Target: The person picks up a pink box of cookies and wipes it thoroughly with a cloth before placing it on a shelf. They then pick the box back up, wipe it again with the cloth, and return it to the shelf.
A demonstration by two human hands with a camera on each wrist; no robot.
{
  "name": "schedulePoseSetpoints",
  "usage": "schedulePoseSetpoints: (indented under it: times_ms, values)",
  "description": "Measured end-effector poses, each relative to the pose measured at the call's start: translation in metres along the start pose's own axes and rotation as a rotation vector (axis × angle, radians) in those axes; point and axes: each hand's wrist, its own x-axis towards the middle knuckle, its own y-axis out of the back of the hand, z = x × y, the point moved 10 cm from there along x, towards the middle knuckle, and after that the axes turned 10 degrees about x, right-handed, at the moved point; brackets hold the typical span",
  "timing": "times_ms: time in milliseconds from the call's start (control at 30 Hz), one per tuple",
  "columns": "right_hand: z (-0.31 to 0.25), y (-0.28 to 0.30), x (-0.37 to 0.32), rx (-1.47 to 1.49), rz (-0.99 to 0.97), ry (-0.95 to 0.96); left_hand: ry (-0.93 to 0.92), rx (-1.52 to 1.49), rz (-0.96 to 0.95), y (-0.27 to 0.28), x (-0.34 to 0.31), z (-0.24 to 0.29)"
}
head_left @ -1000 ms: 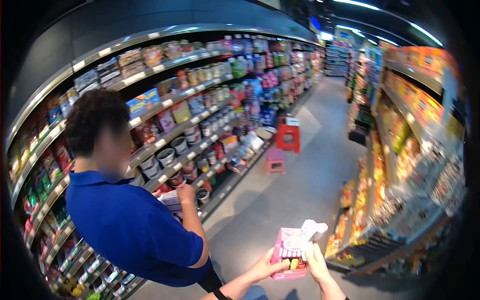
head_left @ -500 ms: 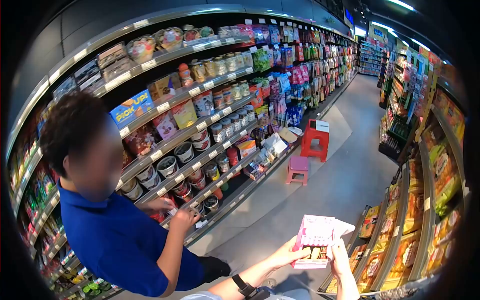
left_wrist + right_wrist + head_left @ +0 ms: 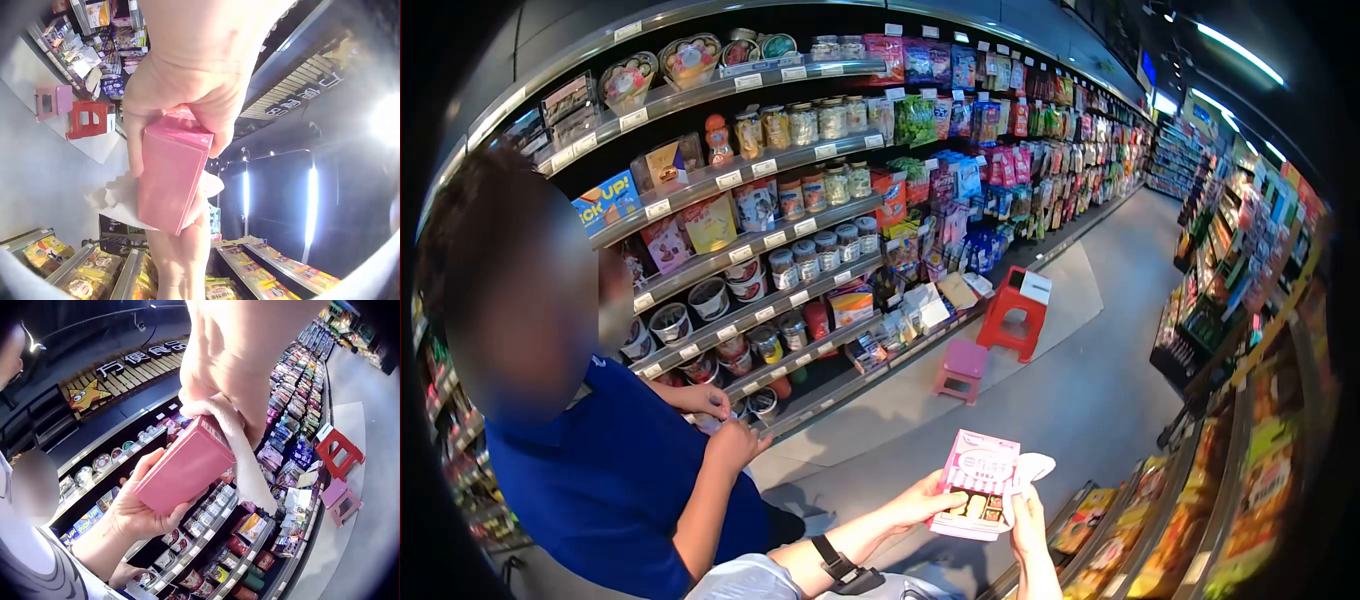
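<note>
A small pink box (image 3: 980,470) with pictured sweets on its front is gripped at its left side by my left hand (image 3: 919,503), thumb on the front. In the left wrist view, the fingers and thumb straddle one end of the box (image 3: 172,181), its plain pink face turned to the camera. My right hand (image 3: 1028,530) is at the box's right edge and pinches a white tissue (image 3: 1034,469). The tissue (image 3: 240,447) runs along the box's end under the right fingers in the right wrist view, its loose end hanging free.
Close on the left stands a person in a blue shirt (image 3: 600,470), hands together before them. Behind are shelves (image 3: 730,180) of jars, tubs and bags. A red stool (image 3: 1015,315) and a purple stool (image 3: 961,370) stand on the aisle floor. Bagged snacks (image 3: 1120,535) line the right.
The head view has swung, bringing the left shelves and the person in blue nearer. The box stays in my left hand. The tissue has shifted from the box's top corner down along its right side.
</note>
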Motion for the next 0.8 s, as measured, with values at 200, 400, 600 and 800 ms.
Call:
schedulePoseSetpoints:
  times_ms: [200,400,600,800]
  values:
    - [-0.058,0.078,0.077,-0.256,0.004,0.137,0.041,0.109,0.013,-0.035,0.096,0.004]
    - [-0.055,0.139,0.121,0.140,0.071,-0.009,0.103,0.074,-0.014,-0.055,0.160,0.014]
    - [-0.118,0.145,0.161,0.040,0.075,0.167,0.123,0.089,-0.087,-0.066,0.235,0.022]
    - [-0.133,0.205,0.222,-0.016,0.206,0.143,0.103,0.129,-0.188,-0.068,0.323,0.042]
